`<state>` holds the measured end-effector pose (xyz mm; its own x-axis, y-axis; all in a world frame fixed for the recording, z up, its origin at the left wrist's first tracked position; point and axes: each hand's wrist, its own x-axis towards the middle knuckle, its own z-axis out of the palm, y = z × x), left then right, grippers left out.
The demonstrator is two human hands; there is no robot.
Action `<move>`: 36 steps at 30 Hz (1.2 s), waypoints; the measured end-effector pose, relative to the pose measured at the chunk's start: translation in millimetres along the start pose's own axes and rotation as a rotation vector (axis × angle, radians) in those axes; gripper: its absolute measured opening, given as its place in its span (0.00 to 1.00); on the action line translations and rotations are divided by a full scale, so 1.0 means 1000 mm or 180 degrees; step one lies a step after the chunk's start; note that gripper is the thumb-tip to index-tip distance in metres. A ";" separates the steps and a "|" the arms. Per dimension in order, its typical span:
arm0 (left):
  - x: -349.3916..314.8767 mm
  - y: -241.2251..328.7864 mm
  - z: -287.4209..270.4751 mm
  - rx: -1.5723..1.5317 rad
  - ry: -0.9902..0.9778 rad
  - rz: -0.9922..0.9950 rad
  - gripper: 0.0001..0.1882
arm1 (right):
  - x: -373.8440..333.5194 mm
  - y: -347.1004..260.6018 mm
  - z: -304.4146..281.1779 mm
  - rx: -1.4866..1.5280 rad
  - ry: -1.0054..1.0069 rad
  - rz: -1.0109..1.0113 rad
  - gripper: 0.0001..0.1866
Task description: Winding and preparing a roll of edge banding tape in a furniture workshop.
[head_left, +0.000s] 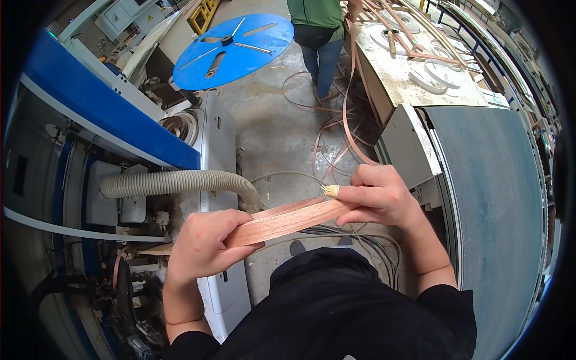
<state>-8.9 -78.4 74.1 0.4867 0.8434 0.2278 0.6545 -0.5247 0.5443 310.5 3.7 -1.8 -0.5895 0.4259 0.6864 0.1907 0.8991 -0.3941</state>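
Observation:
A coil of reddish-brown wood-grain edge banding [294, 222] stretches between my two hands in front of my body. My left hand [204, 240] is closed round its left end, thumb over the top. At the other end, my right hand [384, 195] pinches the coil, one finger tipped with a yellowish wrap [331, 191]. From behind the right hand a long loose strip [349, 129] runs up and away toward a person in a green top [315, 21], whose hand is near it. More of the banding lies in tangled loops on the floor.
On the left stand a blue and white machine [120, 108], a ribbed hose [174, 182] and a blue slotted disc [264, 42]. To the right are a dark conveyor belt [492, 180] and a worktable [375, 60] with a hammer [392, 43] and white coils. Cables [384, 246] lie near my feet.

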 end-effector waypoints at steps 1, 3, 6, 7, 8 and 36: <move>0.000 0.000 0.000 -0.0006 -0.0013 -0.0018 0.19 | 0.000 0.000 0.000 0.0000 -0.0004 0.0002 0.27; -0.001 -0.001 0.000 0.0023 -0.0024 -0.0038 0.19 | 0.000 0.001 -0.001 -0.0049 0.0015 -0.0012 0.27; -0.003 -0.002 -0.001 0.0052 -0.0052 -0.0077 0.19 | -0.002 0.001 -0.003 -0.0063 -0.0046 0.0030 0.26; -0.004 -0.002 -0.001 0.0048 -0.0070 -0.0097 0.19 | -0.003 0.002 -0.004 -0.0067 -0.0046 0.0029 0.26; -0.004 -0.002 -0.002 0.0048 -0.0068 -0.0094 0.19 | -0.003 0.003 -0.004 -0.0082 -0.0027 -0.0001 0.26; 0.008 -0.002 0.002 0.0006 -0.0269 0.0012 0.19 | 0.035 -0.019 0.007 0.1983 -0.1022 0.1358 0.20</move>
<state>-4.9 -71.1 72.9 0.5362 0.8286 0.1609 0.6537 -0.5283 0.5419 281.3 0.5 25.5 -0.7789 0.5836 0.2296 0.0340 0.4048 -0.9138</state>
